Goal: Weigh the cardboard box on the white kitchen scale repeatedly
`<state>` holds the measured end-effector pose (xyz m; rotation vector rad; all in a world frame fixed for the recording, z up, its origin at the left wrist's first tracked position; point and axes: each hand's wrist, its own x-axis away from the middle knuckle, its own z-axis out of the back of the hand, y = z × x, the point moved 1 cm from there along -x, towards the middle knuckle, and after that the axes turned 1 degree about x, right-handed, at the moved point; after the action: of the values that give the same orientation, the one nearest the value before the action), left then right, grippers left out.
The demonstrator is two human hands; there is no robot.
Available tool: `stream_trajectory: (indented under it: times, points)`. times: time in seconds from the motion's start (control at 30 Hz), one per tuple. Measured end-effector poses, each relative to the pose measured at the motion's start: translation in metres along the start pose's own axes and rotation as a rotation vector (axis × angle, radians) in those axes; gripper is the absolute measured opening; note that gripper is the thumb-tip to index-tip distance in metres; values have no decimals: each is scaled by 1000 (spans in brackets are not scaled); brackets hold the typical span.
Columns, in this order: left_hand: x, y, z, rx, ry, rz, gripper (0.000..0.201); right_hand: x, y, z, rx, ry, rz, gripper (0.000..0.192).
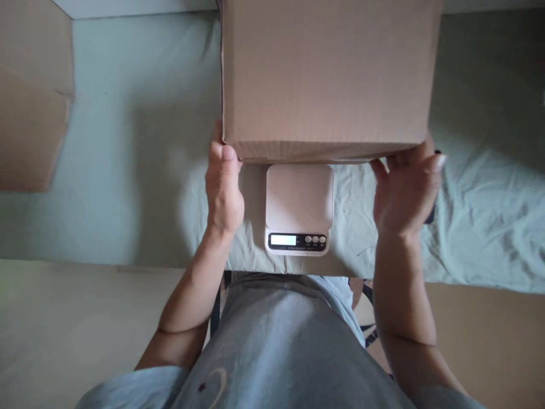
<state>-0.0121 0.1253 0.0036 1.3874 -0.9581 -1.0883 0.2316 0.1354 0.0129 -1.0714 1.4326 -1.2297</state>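
A large closed cardboard box [326, 74] fills the upper middle of the head view, held just above the table. My left hand [223, 184] grips its near left corner, thumb up along the edge. My right hand [406, 190] supports the near right corner from beneath, fingers spread on the underside. Directly below the box's near edge stands a small white digital kitchen scale [298, 207] with a lit display and three buttons, its platform bare. The box partly overhangs the scale's far side.
A pale green cloth [128, 142] covers the table, wrinkled on the right. Another cardboard box [29, 108] sits at the far left. A dark object [431, 215] peeks out behind my right hand. Flat cardboard [489, 335] lies on the floor at lower right.
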Motion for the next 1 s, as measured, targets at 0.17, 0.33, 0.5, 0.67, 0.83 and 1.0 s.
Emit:
stream_trajectory:
  times: [0.17,0.33,0.5,0.67,0.83,1.0]
  points:
    - [26,39,6,47,-6,-22,45,30,-41,1,-89,61,44,45]
    - [63,53,11,49,-15,11,45,68,-43,6,-86,101,21,48]
    - [87,46,14,58,-33,35,42,94,-29,12,-71,95,-50,53]
    - [92,36,20,71,-37,62,39,101,-22,14,-61,91,-77,53]
    - [95,27,26,57,-55,138,40,101,-16,17,-41,103,-103,57]
    - [93,21,39,26,34,103,53,96,-20,26,-24,202,-134,58]
